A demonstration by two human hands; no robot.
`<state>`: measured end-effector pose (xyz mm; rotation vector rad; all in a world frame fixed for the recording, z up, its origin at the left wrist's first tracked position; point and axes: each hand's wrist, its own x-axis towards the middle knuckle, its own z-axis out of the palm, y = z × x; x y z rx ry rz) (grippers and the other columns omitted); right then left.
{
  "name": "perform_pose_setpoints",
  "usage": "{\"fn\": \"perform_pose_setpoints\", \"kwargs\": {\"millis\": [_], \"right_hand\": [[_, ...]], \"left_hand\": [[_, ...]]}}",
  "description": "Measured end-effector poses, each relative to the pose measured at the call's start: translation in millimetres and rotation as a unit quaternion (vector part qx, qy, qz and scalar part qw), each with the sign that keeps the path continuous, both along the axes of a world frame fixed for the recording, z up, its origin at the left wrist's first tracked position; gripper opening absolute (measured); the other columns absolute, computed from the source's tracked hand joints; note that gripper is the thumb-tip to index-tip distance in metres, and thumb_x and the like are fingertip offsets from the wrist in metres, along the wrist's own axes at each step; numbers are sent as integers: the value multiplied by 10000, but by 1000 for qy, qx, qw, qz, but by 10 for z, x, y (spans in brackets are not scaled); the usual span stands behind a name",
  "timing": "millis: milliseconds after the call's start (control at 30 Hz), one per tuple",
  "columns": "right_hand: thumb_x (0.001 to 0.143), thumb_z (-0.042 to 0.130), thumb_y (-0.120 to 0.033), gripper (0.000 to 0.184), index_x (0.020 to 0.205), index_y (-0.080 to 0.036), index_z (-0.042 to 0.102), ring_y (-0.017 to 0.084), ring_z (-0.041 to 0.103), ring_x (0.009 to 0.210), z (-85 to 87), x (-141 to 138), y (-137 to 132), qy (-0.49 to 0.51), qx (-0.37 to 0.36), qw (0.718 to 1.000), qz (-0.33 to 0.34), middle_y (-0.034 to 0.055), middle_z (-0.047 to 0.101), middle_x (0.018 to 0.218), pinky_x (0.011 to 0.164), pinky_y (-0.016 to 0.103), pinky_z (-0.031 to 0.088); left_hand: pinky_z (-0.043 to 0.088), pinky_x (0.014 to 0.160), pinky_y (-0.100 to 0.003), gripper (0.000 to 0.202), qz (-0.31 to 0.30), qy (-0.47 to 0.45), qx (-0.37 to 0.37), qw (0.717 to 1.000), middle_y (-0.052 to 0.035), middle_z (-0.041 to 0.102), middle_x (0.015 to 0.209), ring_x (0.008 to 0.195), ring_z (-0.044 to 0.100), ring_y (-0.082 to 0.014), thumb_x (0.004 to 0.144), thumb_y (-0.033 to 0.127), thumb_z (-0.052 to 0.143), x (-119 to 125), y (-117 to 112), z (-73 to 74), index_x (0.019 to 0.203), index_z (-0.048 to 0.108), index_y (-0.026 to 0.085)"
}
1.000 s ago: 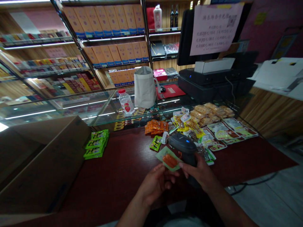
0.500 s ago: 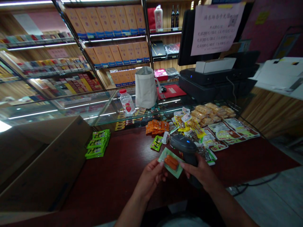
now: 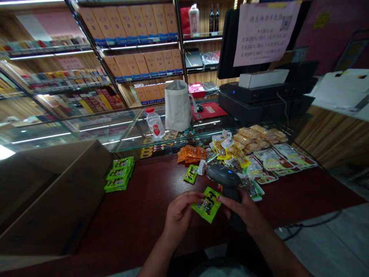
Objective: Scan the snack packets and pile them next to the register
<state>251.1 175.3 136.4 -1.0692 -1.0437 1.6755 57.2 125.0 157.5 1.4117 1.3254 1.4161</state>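
My left hand (image 3: pixel 179 211) pinches the left edge of a green snack packet (image 3: pixel 208 207), whose printed side faces up. My right hand (image 3: pixel 245 209) is wrapped round the handle of a black barcode scanner (image 3: pixel 225 176) with a small blue light on top. The thumb of that hand also touches the right edge of the packet. Just beyond the hands, another green packet (image 3: pixel 190 174) lies flat on the dark red tabletop (image 3: pixel 138 215). Behind it sits a pile of orange packets (image 3: pixel 191 154).
A large cardboard box (image 3: pixel 86 200) stands at left, beside stacked green packets (image 3: pixel 119 175). Yellow packets (image 3: pixel 227 148), bagged bread-like snacks (image 3: pixel 256 138) and flat pouches (image 3: pixel 284 157) lie at right. A plastic bottle (image 3: pixel 155 125) and a white bag (image 3: pixel 177 107) stand on the glass counter.
The packet has been turned over: its clear side with two sausages faced up before, and now its green printed side does. My left hand has shifted its fingers. The scanner has stayed put.
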Motion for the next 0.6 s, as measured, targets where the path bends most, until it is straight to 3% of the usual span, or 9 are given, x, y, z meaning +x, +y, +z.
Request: {"fn": "perform_pose_setpoints", "kwargs": {"millis": [100, 167, 333, 400, 600], "right_hand": [[635, 867, -457, 509, 967, -149, 635, 89, 451, 371, 7, -11, -7, 8, 5, 1000, -6, -55, 562, 430, 403, 195, 340], [638, 866, -459, 495, 949, -158, 627, 92, 457, 381, -2, -13, -7, 14, 11, 1000, -12, -57, 561, 430, 414, 200, 349], [651, 853, -477, 509, 981, -174, 613, 110, 476, 411, -34, -4, -3, 14, 11, 1000, -24, -61, 567, 455, 439, 224, 391], [651, 855, -461, 484, 962, -175, 619, 112, 481, 423, -43, 2, -1, 3, 11, 999, -31, -62, 568, 474, 450, 230, 403], [626, 859, -410, 473, 986, -169, 670, 131, 551, 543, -66, -2, 8, -21, 40, 998, -39, -11, 663, 703, 522, 254, 459]], "left_hand": [[501, 856, -323, 71, 9, -69, -19, 997, -105, 741, 969, 914, 665, -234, 771, 272, 744, 28, 18, -97, 768, 774, 208], [523, 810, -309, 171, 18, -164, -61, 984, -98, 735, 1003, 901, 676, -225, 711, 302, 807, 62, 29, -176, 831, 750, 194], [541, 652, -269, 463, -25, -356, -199, 913, -100, 731, 959, 722, 689, -168, 729, 459, 794, 135, 32, -254, 1062, 655, 169], [531, 612, -245, 476, -48, -365, -223, 903, -103, 727, 905, 697, 675, -155, 737, 506, 774, 150, 31, -245, 1020, 659, 140], [491, 569, -214, 487, -71, -295, -228, 925, -51, 711, 838, 640, 629, -123, 663, 460, 843, 177, 56, -211, 992, 668, 147]]}}
